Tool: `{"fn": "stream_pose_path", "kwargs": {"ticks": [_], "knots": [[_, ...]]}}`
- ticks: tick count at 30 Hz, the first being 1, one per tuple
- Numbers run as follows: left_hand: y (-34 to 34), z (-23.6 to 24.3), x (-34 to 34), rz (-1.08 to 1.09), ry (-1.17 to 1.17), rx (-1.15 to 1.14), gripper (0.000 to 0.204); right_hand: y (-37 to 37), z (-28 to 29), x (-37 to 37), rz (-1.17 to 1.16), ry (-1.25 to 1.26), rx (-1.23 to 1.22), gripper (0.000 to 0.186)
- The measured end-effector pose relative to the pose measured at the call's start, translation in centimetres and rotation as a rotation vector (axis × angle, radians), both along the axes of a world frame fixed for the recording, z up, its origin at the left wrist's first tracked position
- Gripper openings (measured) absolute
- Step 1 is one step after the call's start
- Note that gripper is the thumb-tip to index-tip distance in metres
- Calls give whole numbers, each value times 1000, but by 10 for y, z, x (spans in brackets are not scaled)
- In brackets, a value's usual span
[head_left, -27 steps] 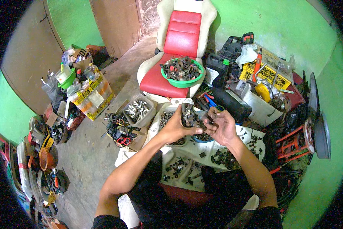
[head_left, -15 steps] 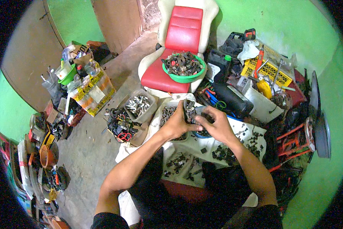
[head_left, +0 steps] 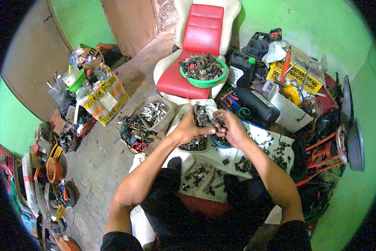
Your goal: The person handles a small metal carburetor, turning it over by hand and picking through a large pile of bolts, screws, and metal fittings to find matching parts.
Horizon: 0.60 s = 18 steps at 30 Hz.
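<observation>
Dark, lumpy parts [head_left: 202, 119] held by the half-open left hand [head_left: 188, 130], best kept low, near the white cloth [head_left: 215, 158]'s far edge; right hand [head_left: 233, 129] curled, hold unclear.

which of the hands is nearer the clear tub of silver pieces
Left. The left hand is just right of the clear tub, a little closer to the person's body; the right hand is farther to the right, past the left one.

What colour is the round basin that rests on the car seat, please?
The basin is bright green; the head view shows it best.
</observation>
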<state>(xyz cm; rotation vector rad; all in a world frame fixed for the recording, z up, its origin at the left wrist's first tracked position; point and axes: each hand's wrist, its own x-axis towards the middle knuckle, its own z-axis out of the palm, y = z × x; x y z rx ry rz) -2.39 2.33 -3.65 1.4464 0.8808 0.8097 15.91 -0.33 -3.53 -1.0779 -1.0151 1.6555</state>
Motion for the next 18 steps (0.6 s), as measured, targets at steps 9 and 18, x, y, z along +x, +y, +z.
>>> {"fn": "stream_pose_path", "kwargs": {"ticks": [9, 18], "knots": [[31, -41, -45, 304, 8, 41, 101, 53, -102, -32, 260, -450, -281, 15], [27, -22, -27, 151, -448, -377, 80, 84, -110, -33, -302, -965, 556, 39]]}}
